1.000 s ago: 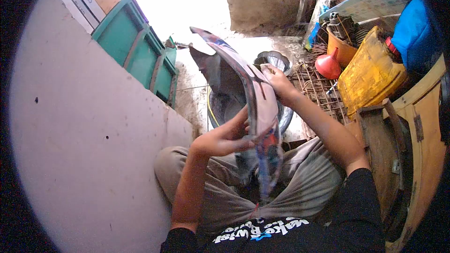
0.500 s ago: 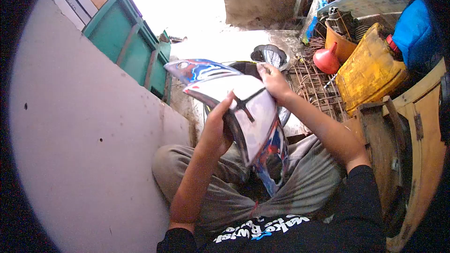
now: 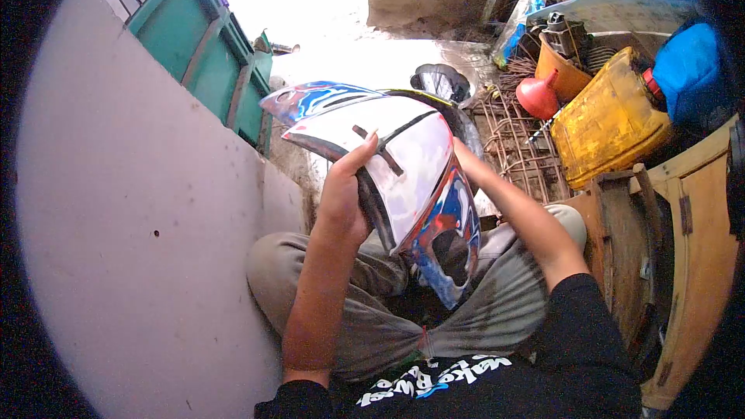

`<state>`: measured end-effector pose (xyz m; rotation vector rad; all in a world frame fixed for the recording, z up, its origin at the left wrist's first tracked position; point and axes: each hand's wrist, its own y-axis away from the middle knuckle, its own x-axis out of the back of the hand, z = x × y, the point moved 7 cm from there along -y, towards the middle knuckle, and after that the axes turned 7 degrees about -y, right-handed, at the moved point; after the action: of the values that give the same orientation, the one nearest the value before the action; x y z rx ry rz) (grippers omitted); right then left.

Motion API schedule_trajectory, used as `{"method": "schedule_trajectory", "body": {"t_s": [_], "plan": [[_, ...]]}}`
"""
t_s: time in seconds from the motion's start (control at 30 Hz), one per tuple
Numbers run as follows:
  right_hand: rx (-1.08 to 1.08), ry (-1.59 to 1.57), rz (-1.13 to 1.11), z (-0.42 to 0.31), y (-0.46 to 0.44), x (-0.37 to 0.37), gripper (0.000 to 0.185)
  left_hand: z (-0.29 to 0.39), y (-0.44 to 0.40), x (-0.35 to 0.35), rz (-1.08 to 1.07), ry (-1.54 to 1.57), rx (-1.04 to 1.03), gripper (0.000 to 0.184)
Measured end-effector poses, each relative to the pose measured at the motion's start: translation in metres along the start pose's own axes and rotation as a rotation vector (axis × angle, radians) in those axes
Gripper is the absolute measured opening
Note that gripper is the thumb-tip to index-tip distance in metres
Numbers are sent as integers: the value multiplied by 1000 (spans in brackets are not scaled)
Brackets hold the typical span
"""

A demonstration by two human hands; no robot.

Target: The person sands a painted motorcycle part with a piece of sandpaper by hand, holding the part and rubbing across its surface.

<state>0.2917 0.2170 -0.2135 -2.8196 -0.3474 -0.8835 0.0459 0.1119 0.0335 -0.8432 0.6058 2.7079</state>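
Observation:
A motorcycle fairing panel (image 3: 411,163), white with blue and red swirls and dark edge strips, is held up over my lap. My left hand (image 3: 347,190) is closed on its left edge, thumb on the white face beside a short dark strip, fingers hidden underneath. At the panel's right edge, my right hand (image 3: 463,157) reaches behind it. Only the wrist and a bit of the hand show there; its fingers are hidden. An opening pierces the blue lower end of the panel, which hangs between my knees.
A pale wall (image 3: 147,225) runs along my left, with a green panelled piece (image 3: 182,27) beyond it. On the right are a metal grid (image 3: 512,136), a red funnel (image 3: 538,95), a yellow jerrycan (image 3: 609,120) and a wooden cabinet (image 3: 698,240). A dark round part (image 3: 440,81) lies ahead.
My right hand has slid from the panel's upper right edge to behind it, so its fingers no longer show. The panel has shifted slightly left and up, with my left hand still on it.

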Motion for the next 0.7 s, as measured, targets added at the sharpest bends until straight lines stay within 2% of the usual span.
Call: {"method": "schedule_trajectory", "body": {"t_s": [0.13,0.3,0.57,0.63,0.7], "plan": [[-200,332,-363,32,31,-62,38,1,1,3,39,52,15,38],[-286,485,-510,48,24,-86,38,14,7,2,56,92,1,41],[-244,454,-540,40,2,-89,39,17,5,3,-11,153,-56,41],[-147,363,-480,24,-22,-71,39,16,4,7,40,131,-49,43],[20,187,-352,-6,-53,-35,39,14,1,3,-31,181,-36,43]]}}
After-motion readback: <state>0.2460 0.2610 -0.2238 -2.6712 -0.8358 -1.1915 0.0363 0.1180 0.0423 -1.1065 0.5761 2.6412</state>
